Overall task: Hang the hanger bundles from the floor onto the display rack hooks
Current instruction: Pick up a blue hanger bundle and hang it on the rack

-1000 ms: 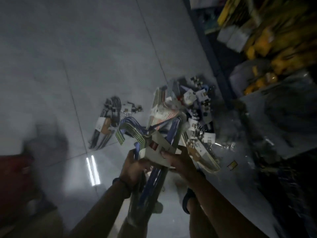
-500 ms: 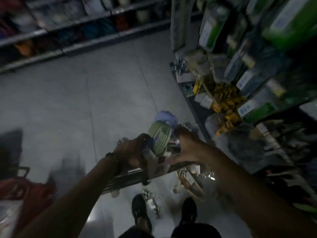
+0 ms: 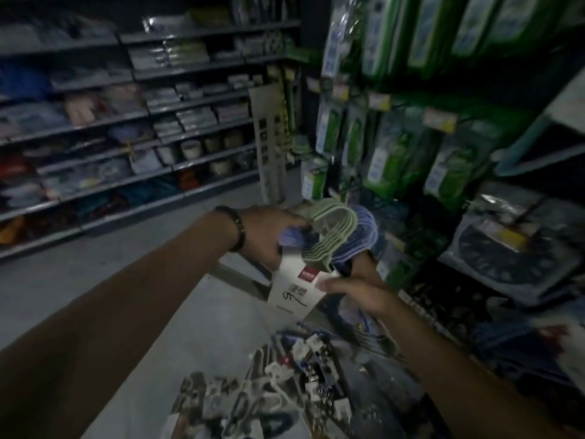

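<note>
Both hands hold hanger bundles up in front of me. My left hand (image 3: 269,236) grips the top by the pale green hooks of the green bundle (image 3: 329,236), whose white card sleeve (image 3: 294,289) hangs below. My right hand (image 3: 357,289) is closed on the card's right edge and on the blue bundle (image 3: 361,229) behind it. More hanger bundles (image 3: 278,384) lie in a pile on the floor below. The display rack (image 3: 395,147) with hooks and green packages stands just right of the raised bundles.
Store shelves (image 3: 126,131) with stacked goods line the far side of the aisle. A white perforated post (image 3: 269,141) stands at the rack's end. Bagged goods (image 3: 512,248) hang low on the right. Grey floor tiles (image 3: 95,274) stretch between.
I have lifted the bundles from the floor pile up to rack height while my view rose from the floor to the shelves. Both hands kept their hold throughout.
</note>
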The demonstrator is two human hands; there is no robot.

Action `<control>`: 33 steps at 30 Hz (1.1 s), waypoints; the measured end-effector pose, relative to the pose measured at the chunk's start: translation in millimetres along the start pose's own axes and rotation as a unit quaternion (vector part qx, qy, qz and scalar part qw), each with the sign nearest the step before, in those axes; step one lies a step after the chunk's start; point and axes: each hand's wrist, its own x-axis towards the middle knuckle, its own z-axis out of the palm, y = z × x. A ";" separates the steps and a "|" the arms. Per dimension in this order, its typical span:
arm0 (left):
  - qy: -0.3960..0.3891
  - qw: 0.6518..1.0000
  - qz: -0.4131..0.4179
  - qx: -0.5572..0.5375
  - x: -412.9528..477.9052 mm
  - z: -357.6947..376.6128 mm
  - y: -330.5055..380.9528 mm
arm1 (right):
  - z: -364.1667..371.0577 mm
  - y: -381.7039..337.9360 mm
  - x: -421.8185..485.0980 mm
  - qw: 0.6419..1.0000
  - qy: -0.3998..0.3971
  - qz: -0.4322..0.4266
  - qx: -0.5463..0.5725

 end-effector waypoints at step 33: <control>0.258 0.528 0.062 -0.806 58.5 -172.4 268.2 | -184.8 -295.3 -263.3 0.708 0.411 0.000 -0.573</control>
